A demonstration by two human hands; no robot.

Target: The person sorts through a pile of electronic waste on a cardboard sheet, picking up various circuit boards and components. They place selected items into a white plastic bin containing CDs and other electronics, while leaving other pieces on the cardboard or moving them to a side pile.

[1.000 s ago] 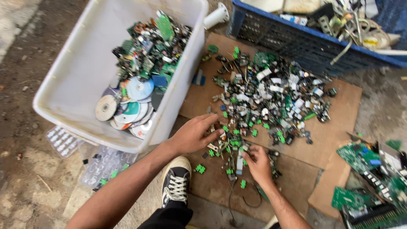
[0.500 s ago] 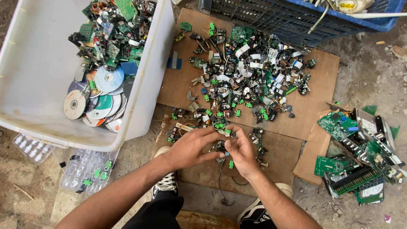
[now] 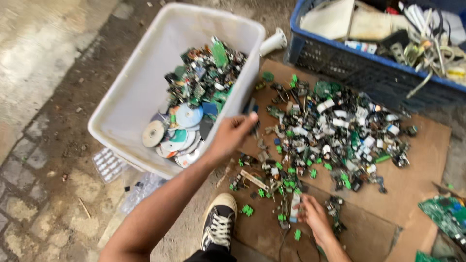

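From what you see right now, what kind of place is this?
Probably an outdoor spot for sorting electronic scrap: small parts heaped on cardboard on bare ground, a white tub of discs and boards, and a blue crate of cables.

Left hand [image 3: 232, 135] at white bin [image 3: 145, 77]; right hand [image 3: 314, 217] among scrap [image 3: 335, 131].

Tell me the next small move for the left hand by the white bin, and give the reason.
Probably carry the left hand the last bit over the rim of the white bin and open it there. It hangs beside the bin's near wall, fingers curled as if around small parts, though none show. The bin already holds circuit scraps and discs, while the right hand picks at the pile on the cardboard.
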